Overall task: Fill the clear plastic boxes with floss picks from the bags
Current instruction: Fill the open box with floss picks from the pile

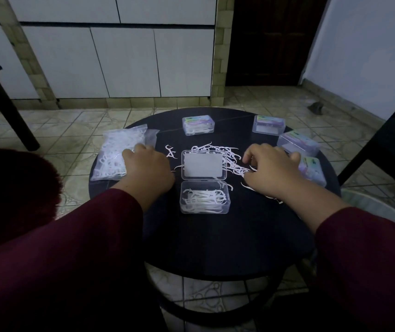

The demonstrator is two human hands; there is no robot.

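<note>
Two hands are working: your left hand (147,164) is resting, fingers curled, on the bag (117,155) at the desk's left edge; your right hand (272,170) is pinching loose floss picks (225,154). Be gathering them parallel for the open box (204,197) at centre.

A round black worktop (215,248) stood on a floor of pale patterned tiles (71,121). Beyond its far edge ran a wall of white cabinet panels (124,63) framed by tan tiled posts (219,56), with a dark wooden door (270,39) to their right. A dark table leg (7,106) slanted at the left, a dark chair (388,140) stood off the worktop's right edge, and a small dark object (316,107) lay on the floor near the right wall
</note>
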